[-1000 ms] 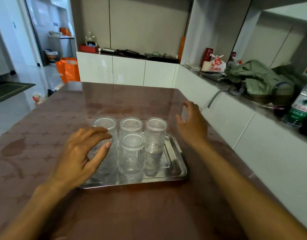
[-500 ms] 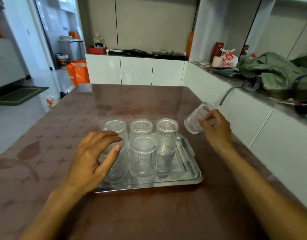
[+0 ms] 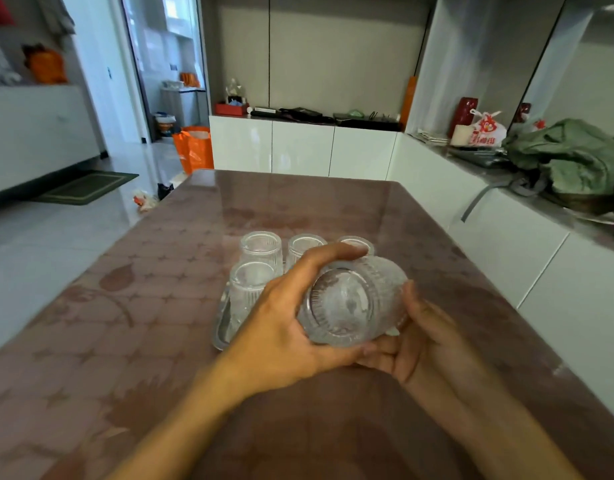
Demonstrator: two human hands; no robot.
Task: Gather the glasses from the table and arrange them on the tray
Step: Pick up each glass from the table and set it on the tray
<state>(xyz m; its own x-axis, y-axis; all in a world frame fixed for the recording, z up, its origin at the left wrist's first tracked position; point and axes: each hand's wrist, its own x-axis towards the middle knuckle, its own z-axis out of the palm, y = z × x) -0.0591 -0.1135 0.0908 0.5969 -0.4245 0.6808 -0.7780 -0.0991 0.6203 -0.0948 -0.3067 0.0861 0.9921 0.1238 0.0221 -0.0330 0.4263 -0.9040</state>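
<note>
A ribbed clear glass [image 3: 350, 303] lies on its side in the air above the tray, its base turned toward me. My left hand [image 3: 284, 327] wraps it from the left and over the top. My right hand [image 3: 416, 337] cups it from below and the right. Behind them the steel tray [image 3: 220, 327] shows only its left edge. Several upside-down ribbed glasses stand on it: one at the front left [image 3: 250, 289], one at the back left [image 3: 261, 247], one at the back middle [image 3: 303, 245] and one at the back right [image 3: 359, 242], partly hidden by my fingers.
The brown patterned table [image 3: 160, 306] spreads around the tray. A white counter [image 3: 506, 237] runs along its right edge, with a green bag [image 3: 572, 157] and a red-and-white plastic bag [image 3: 485, 129] on top. An orange bag [image 3: 194, 147] stands on the floor far left.
My right hand has carried the glass from the table's right side to above the tray. My left hand has left the front-left glass and taken hold of the carried glass.
</note>
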